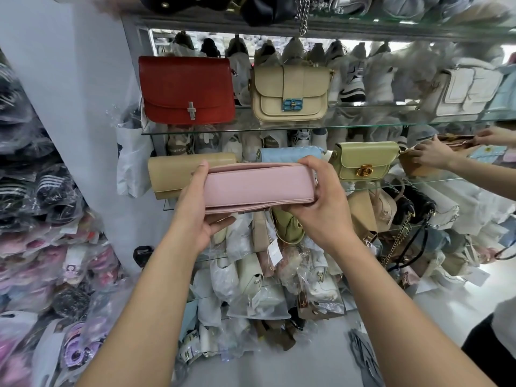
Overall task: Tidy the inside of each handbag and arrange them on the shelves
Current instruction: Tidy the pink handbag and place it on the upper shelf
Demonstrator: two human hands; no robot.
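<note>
A pink handbag [258, 188] is held flat in front of the shelves, its underside toward me. My left hand [199, 208] grips its left end and my right hand [321, 202] grips its right end. Behind it on the lower glass shelf [418, 183] stand a beige bag [173, 174], a light blue bag [287, 155] and a green bag [365, 160]. On the shelf above [363, 125] stand a red bag [185, 90] and a cream bag [290, 93].
Another person's hands [431, 155] handle a tan bag at the right end of the lower shelf. Piles of bagged handbags [265, 263] fill the shelves below. Plastic-wrapped goods [42, 219] are stacked at the left. A white bag [466, 90] stands upper right.
</note>
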